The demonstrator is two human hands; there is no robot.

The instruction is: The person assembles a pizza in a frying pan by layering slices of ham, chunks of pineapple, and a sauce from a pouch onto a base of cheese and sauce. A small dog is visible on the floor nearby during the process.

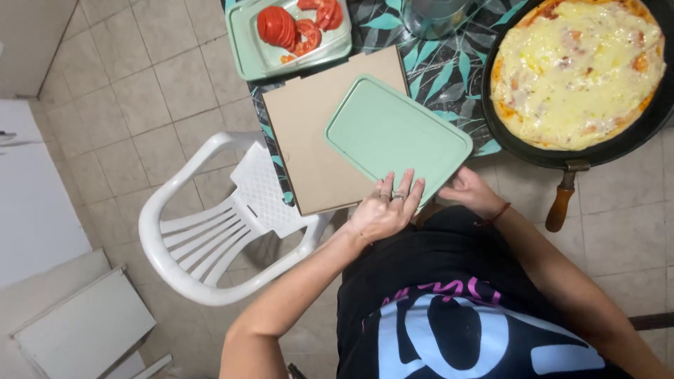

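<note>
Head view, looking straight down. Left hand [382,210] lies flat, fingers spread, on the near edge of a pale green lid [397,137]; it presses rather than grips. Right hand [472,191] is at the lid's near right corner, fingers tucked under the rim, so it appears to hold that corner; how firmly it is closed I cannot tell.

The lid rests tilted across a flat brown cardboard box [316,133], which overhangs the near left edge of the table [449,70]. Part of the lid also juts past the table's near edge, toward the person's body.

Further back at the left edge: a green container [246,49] with sliced tomatoes [295,24]. At the right, a cheese pizza [576,70] in a dark pan [505,133], its wooden handle [560,207] sticking out over the floor. A white plastic chair [210,231] stands just below the box.

Risks, as judged: box and lid both overhang, so a downward press from the left hand could tip them onto the chair. An elbow swing could catch the pan handle.
</note>
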